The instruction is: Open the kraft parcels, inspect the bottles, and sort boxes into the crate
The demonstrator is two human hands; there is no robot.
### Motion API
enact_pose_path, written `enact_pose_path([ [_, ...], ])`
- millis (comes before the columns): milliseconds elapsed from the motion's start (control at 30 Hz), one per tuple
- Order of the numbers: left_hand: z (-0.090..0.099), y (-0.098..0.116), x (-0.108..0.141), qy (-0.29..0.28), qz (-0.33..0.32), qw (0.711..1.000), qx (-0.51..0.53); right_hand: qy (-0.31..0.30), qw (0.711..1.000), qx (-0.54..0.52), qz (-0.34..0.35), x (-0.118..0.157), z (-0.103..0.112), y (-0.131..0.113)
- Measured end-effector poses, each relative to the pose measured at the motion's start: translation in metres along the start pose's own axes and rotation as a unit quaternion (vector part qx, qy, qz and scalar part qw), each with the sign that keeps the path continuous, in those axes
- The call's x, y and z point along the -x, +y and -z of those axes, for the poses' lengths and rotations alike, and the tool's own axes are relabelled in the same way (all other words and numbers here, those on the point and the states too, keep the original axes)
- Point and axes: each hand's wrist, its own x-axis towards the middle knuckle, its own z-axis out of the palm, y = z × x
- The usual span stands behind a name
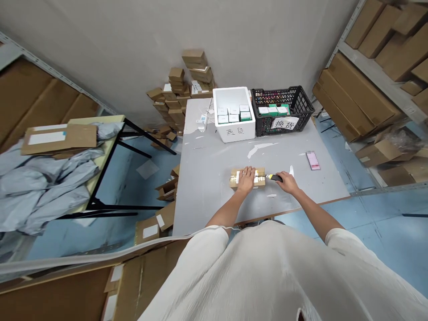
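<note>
A small brown cardboard box with a white label and shiny tape lies on the grey table. My left hand rests flat on top of it, fingers stretched out and pressing on the label. In my right hand is a black and yellow utility knife, its tip at the right end of the box. The blade itself is too small to make out clearly.
Behind the box stand a white foam bin and a black crate, both holding small white-and-green boxes. A pink phone-like item lies to the right. A white device sits back left. Cardboard boxes are stacked beyond the table.
</note>
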Motion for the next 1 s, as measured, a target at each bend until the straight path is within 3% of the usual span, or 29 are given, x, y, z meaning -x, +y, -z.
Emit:
enact_pose_path([
  [267, -0.003, 0.000, 0.009, 0.000, -0.003, 1.000, 0.006, -0.001, 0.997, -0.069, 0.024, -0.005, -0.006, 0.016],
  [733, -0.005, 0.002, 0.013, 0.002, 0.016, 1.000, 0.002, -0.002, 0.997, -0.072, 0.039, -0.015, -0.004, 0.024],
  [1000, -0.012, -0.001, 0.016, 0.046, 0.005, 0.999, 0.018, 0.017, 0.992, -0.089, 0.088, -0.023, -0.002, 0.038],
])
